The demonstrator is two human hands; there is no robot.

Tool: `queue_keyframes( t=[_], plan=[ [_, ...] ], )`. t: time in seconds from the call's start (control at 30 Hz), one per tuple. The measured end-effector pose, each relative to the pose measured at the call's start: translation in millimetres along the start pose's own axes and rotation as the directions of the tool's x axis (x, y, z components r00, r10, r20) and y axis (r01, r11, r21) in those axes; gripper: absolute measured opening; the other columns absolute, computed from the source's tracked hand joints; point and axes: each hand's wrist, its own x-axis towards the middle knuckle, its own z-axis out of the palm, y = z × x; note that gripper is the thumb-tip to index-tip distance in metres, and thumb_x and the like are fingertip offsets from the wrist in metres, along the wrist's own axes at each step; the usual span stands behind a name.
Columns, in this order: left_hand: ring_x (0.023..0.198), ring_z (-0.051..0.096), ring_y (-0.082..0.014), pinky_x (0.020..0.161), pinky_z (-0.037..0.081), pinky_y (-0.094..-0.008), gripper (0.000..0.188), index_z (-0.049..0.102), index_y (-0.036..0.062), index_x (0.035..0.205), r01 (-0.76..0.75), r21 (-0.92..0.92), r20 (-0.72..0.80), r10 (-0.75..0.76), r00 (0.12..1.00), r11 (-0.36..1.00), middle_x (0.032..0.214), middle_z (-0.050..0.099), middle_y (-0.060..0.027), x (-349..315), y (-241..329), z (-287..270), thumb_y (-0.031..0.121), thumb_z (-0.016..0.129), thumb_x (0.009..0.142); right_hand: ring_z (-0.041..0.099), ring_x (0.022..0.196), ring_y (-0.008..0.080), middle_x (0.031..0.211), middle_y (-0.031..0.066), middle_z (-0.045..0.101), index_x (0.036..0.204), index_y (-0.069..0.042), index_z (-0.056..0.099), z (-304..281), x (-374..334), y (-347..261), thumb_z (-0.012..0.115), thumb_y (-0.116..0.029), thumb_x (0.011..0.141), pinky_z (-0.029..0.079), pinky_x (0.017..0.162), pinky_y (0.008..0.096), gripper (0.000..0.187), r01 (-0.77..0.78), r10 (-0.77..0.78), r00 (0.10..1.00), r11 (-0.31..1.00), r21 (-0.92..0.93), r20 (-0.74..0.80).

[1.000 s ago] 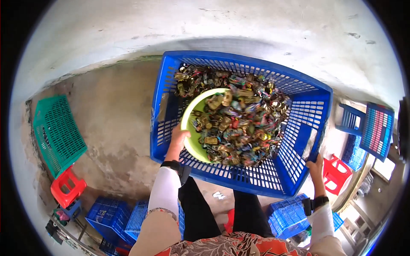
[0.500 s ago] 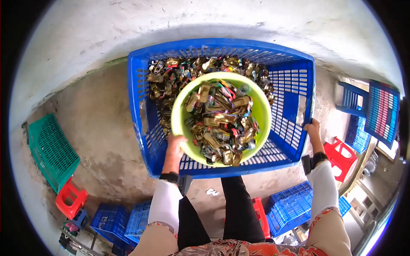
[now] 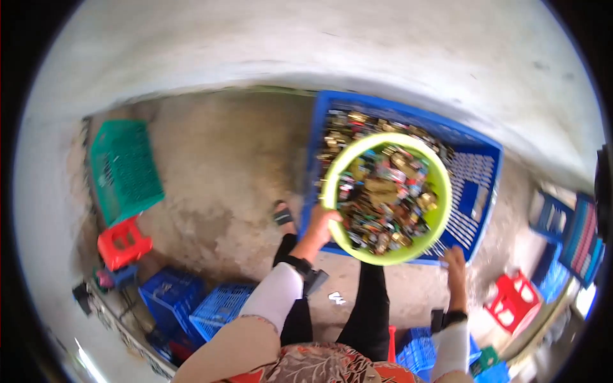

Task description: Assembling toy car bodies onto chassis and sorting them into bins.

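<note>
A lime-green round basin (image 3: 440, 198) full of small mixed metal pieces is lifted above a large blue plastic crate (image 3: 476, 166). My left hand (image 3: 320, 223) grips the basin's near left rim. My right hand (image 3: 454, 263) rests on the crate's near right edge, and I cannot make out whether its fingers close around it. More of the same small pieces lie in the crate at its far left. My legs in dark trousers stand just in front of the crate.
A green crate (image 3: 121, 169) lies at the left on the concrete floor, with a red stool (image 3: 122, 242) below it. Blue crates (image 3: 191, 303) are stacked near my left side. Another red stool (image 3: 514, 300) and blue crates (image 3: 575, 236) sit at the right.
The basin went from lying in the crate's pile to being raised full of pieces. The view has swung, so crate and basin now sit further right.
</note>
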Motion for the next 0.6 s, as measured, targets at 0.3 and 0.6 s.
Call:
queue_keyframes(
  t=[0.3, 0.6],
  plan=[
    [0.06, 0.045, -0.0131, 0.053, 0.037, -0.0273, 0.04, 0.056, -0.0007, 0.095, -0.095, 0.132, 0.109, 0.081, 0.991, 0.987, 0.066, 0.048, -0.0025, -128.1, 102.1, -12.6, -0.001, 0.056, 0.055, 0.05, 0.104, 0.0227, 0.118, 0.0098, 0.048, 0.129, -0.002, 0.035, 130.9, -113.8, -81.1, 0.045, 0.007, 0.069, 0.041, 0.092, 0.035, 0.061, -0.053, -0.068, 0.961, 0.907, 0.418, 0.268],
    [0.054, 0.061, -0.0209, 0.04, 0.047, -0.032, 0.03, 0.06, 0.0009, 0.089, -0.171, 0.361, -0.07, 0.209, 0.975, 0.917, 0.067, 0.062, -0.0117, -256.2, 83.3, 16.3, 0.01, 0.063, 0.061, 0.055, 0.072, 0.0176, 0.089, 0.005, 0.054, 0.118, -0.004, 0.044, 84.5, -63.1, -159.0, 0.048, 0.002, 0.067, 0.046, 0.059, 0.0275, 0.052, 0.052, -0.177, 0.788, 0.973, 0.223, 0.59]
  ],
)
